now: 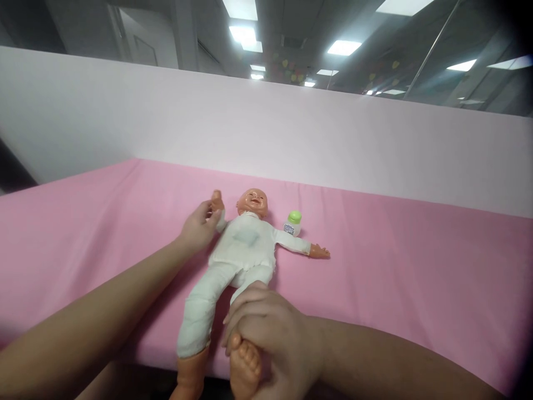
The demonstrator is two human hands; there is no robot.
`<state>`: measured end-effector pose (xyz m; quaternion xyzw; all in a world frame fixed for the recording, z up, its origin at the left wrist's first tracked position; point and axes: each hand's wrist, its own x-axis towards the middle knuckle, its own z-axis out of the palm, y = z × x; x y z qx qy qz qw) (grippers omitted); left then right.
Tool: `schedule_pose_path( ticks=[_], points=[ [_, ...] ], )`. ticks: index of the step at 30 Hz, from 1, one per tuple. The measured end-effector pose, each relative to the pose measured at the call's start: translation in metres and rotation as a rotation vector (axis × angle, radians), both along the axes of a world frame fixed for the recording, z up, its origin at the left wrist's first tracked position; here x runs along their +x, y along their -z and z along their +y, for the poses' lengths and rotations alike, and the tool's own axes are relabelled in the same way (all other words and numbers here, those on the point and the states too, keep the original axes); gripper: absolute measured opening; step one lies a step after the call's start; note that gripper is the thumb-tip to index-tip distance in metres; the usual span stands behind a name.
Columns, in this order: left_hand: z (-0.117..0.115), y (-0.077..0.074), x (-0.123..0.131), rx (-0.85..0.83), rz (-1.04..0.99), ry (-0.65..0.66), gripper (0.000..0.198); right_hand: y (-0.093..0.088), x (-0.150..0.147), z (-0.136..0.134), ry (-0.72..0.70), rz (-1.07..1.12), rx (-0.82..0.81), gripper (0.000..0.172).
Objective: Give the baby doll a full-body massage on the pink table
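A baby doll (245, 239) with a white cloth body lies on its back, its head toward the far side. My left hand (199, 225) is closed around the doll's raised forearm, just below its plastic hand on the left of the view. Near the front edge, my right hand (270, 333) wraps around the doll's lower leg, with the plastic foot (245, 361) showing beneath my fingers. The doll's other arm (293, 243) stretches out to the right. Its other leg (195, 322) hangs over the front edge.
A small clear bottle (292, 224) with a green cap stands beside the doll's shoulder. Pink sheeting (395, 278) covers the table. Behind it rises a low white wall (291, 133), with dark glass (353, 66) above reflecting ceiling lights.
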<state>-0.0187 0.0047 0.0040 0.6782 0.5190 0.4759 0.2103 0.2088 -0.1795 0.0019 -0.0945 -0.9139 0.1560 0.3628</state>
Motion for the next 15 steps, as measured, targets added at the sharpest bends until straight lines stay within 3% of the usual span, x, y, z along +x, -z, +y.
schedule_pose_path(
  ticks=[3, 6, 10, 15],
  points=[
    [-0.015, -0.002, 0.012, 0.172, 0.326, 0.167, 0.050, -0.024, 0.013, -0.003, 0.108, 0.129, 0.063, 0.045],
    [-0.021, -0.003, 0.017, 0.265, 0.499, 0.228, 0.051, -0.030, 0.027, 0.006, 0.286, 0.126, 0.185, 0.038],
    [-0.019, -0.001, 0.014, 0.260, 0.524, 0.245, 0.052, -0.018, 0.041, 0.034, 0.503, 0.036, 0.131, 0.041],
    [-0.017, 0.000, 0.014, 0.232, 0.473, 0.270, 0.052, -0.008, 0.049, 0.061, 0.516, -0.022, 0.012, 0.054]
  ],
)
